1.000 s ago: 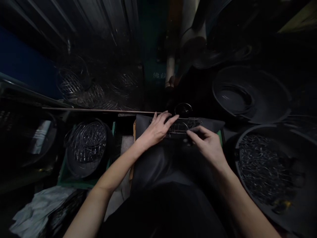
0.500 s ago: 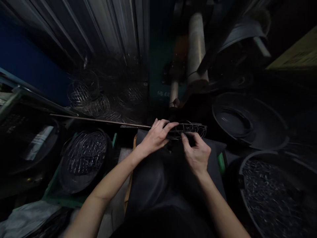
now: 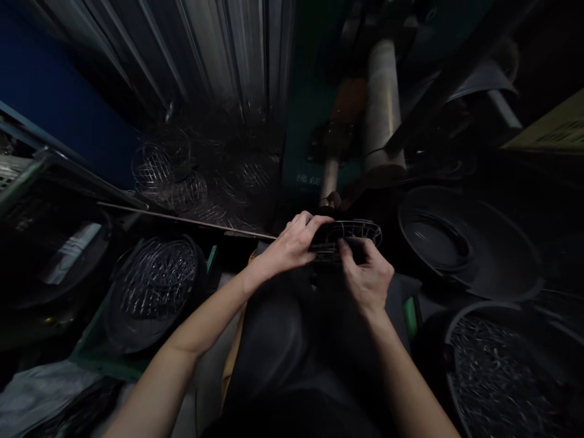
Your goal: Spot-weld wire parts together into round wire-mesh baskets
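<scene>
Hands meet on the wire cage (image 3: pixel 353 234): your left hand (image 3: pixel 292 246) grips its near edge, your right hand (image 3: pixel 367 280) pinches its rim, fitting seemingly underway; steady alignment comes next.

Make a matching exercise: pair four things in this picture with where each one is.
Things:
1. wire cage
2. tub of wire rings
3. empty black basin
4. tub of small metal pieces

Places:
A. lower right corner
B. between the left hand and right hand
C. right of the hands, further back
D. left of the forearms

Pairs: 1-B, 2-D, 3-C, 4-A
</scene>
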`<state>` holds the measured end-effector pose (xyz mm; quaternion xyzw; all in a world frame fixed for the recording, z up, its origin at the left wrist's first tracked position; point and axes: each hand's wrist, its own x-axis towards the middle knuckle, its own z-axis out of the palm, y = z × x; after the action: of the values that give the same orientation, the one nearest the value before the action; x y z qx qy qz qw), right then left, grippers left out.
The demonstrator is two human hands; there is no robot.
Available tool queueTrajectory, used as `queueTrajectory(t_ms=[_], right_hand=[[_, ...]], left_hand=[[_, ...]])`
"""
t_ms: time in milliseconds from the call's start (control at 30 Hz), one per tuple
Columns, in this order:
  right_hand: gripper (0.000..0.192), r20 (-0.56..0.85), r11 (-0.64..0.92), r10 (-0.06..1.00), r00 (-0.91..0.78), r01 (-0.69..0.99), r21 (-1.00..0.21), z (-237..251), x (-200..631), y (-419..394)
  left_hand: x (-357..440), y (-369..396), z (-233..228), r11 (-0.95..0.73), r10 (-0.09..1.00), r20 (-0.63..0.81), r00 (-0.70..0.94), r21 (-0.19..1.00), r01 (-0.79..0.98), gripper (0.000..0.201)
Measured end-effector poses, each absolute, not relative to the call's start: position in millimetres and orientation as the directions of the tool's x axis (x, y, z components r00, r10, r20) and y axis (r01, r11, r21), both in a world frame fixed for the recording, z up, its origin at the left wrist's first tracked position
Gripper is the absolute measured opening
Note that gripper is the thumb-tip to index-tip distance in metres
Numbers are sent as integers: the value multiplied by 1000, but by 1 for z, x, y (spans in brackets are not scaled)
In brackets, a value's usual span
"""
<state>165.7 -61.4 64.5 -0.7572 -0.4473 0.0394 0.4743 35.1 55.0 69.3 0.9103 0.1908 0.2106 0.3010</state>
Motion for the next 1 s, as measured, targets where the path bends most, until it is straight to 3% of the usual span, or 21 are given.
queueTrajectory(t_ms=[200,400,733,1000], right_hand=[[26,218,-282,754,620,604,-745,63,164,-79],[28,165,-347,730,664,567,-747,48,173,-85],[21,292,-237,699,653,597,-767,43,172,-87],[14,463,-105,668,583,689,-717,46,164,-77]], left_hand=[[35,53,55,-604,415,186,891,788,117,65],[44,43,44,-573,419,84,904,797,191,68],[42,38,51,-544,450,76,890,813,206,66],[34,46,61,-660,475,130,870,706,256,61]])
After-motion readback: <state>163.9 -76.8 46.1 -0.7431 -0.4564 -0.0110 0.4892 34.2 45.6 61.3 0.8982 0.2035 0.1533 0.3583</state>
